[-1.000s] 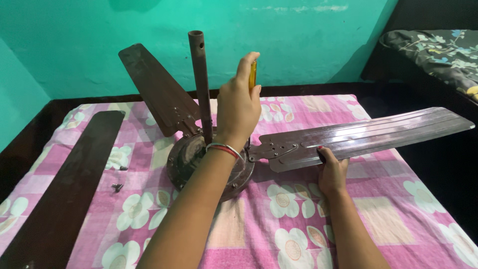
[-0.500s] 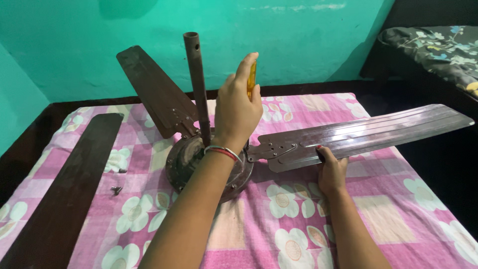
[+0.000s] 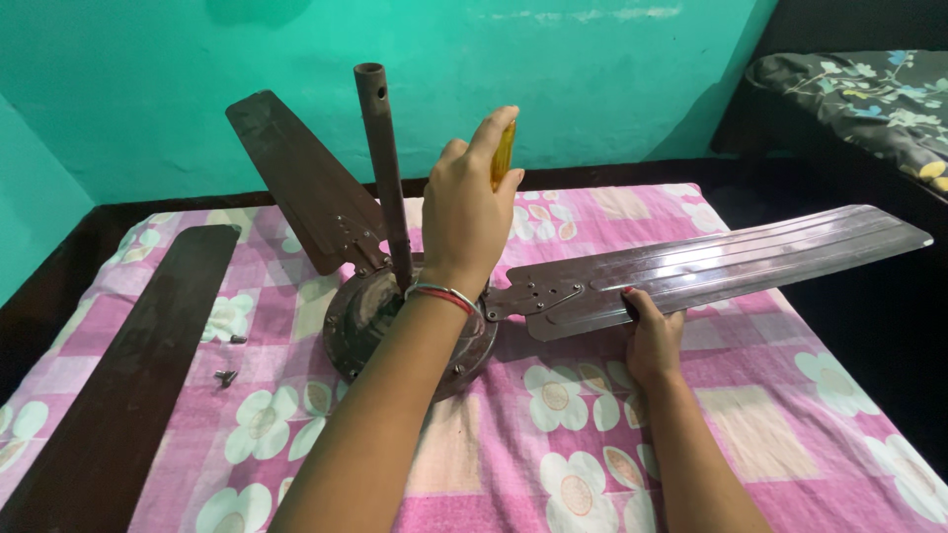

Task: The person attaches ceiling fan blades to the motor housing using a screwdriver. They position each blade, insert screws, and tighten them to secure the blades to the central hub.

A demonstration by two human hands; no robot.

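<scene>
Head view: left hand grip closed around yellow screwdriver handle above fan motor; right hand grip clasps near edge of right blade.

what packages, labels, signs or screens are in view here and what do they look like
None in view: no package, label, sign or screen.
Only a brown ceiling fan on a pink flowered sheet, a loose fan blade, the left hand on a yellow-handled screwdriver and the right hand on a fitted blade.
</scene>
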